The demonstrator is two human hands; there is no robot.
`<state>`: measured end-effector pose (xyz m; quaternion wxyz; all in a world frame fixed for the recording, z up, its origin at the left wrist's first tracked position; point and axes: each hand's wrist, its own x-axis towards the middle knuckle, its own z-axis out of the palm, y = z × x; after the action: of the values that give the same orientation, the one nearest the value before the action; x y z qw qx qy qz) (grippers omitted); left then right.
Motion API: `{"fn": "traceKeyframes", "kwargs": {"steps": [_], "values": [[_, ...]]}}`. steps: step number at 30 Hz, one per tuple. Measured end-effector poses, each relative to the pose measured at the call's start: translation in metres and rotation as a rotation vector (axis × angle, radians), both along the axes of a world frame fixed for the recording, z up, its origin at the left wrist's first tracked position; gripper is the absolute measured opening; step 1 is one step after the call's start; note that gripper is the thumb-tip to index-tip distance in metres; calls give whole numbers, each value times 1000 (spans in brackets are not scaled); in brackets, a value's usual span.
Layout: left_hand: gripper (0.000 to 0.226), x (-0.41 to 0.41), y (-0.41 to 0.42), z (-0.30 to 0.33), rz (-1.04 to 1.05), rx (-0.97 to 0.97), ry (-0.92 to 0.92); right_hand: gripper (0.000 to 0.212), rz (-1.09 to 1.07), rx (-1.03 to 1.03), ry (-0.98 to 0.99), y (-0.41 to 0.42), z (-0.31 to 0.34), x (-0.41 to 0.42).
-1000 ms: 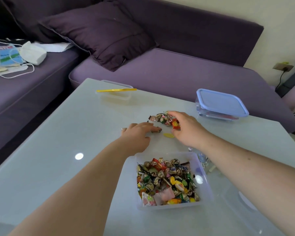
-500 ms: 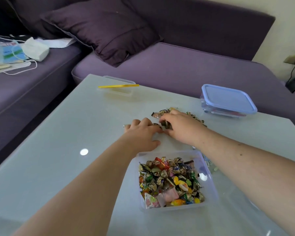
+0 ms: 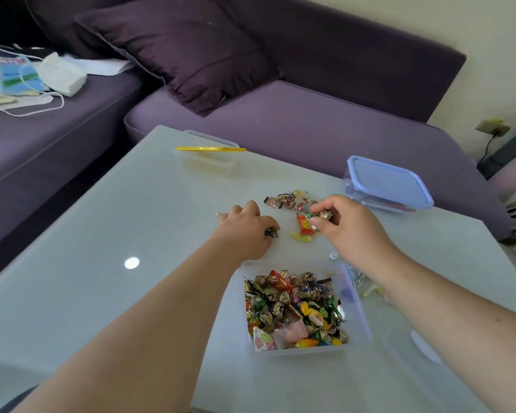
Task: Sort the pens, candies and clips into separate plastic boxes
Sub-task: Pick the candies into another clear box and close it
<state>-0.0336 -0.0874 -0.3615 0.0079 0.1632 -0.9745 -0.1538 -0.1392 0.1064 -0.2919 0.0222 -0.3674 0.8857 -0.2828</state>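
Note:
An open clear plastic box [image 3: 358,305] near me is full of wrapped candies [image 3: 295,308]. Beyond it, loose candies [image 3: 286,200] lie on the white table, with an orange-wrapped one [image 3: 304,225] and a yellow one [image 3: 301,237] closest to my hands. My left hand [image 3: 242,231] rests on the table with its fingers curled round a dark wrapped candy [image 3: 271,233]. My right hand [image 3: 347,223] is lifted a little and pinches a gold-and-green wrapped candy [image 3: 320,215]. A lidded box [image 3: 389,183] with a blue lid stands at the right. A shallow clear box [image 3: 209,156] carries a yellow pen [image 3: 210,149] across its rim.
Small clips and bits [image 3: 367,289] lie on the table under my right forearm. A purple sofa [image 3: 310,129] with a dark cushion [image 3: 179,49] wraps round the far and left table edges. Papers and a white cable [image 3: 36,81] lie on the left seat.
My right hand has lifted off the candy pile and drawn back to the right with a candy pinched in it. My left hand has closed on a dark candy.

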Motion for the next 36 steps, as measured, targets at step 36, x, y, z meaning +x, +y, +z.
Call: {"fn": "traceKeyframes", "kwargs": {"steps": [36], "values": [[58, 142, 119, 43, 363, 198, -77, 24, 246, 108, -38, 134, -21, 75]]}}
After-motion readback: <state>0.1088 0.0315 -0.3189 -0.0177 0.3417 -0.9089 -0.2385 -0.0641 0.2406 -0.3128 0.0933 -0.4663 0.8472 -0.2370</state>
